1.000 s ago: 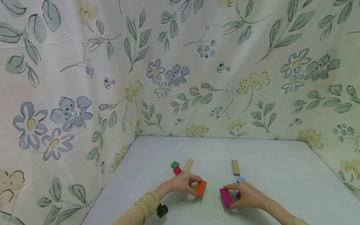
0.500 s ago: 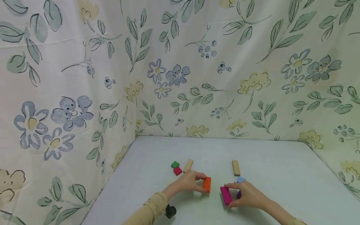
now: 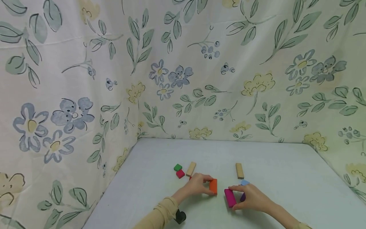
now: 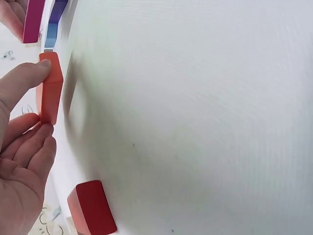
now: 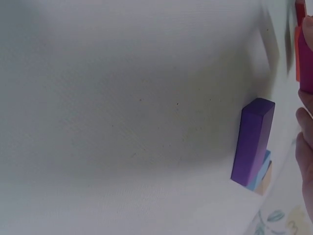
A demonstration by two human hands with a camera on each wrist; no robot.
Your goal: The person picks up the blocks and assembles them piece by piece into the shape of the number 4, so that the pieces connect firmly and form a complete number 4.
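Note:
My left hand (image 3: 196, 185) pinches an orange block (image 3: 213, 186) by its two ends, thumb at one end and fingers at the other; in the left wrist view the block (image 4: 50, 90) hangs over the table with a shadow beside it. To its right, my right hand (image 3: 251, 197) grips a magenta block (image 3: 230, 197) the same way. A purple block (image 5: 253, 142) lies on the table by the right hand, mostly covered by it in the head view. Behind that is a light blue block (image 3: 245, 182). A red block (image 4: 93, 208) lies near the left hand.
Two plain wooden blocks lie farther back, a left one (image 3: 191, 169) and a right one (image 3: 239, 170). Beside the left one are a green block (image 3: 178, 167) and a crimson block (image 3: 180, 173). A floral curtain (image 3: 206, 95) rises behind the white table (image 3: 274, 165).
My left hand has moved right with the orange block, nearing the magenta block, and the orange block has turned more upright in view. The right hand has barely moved.

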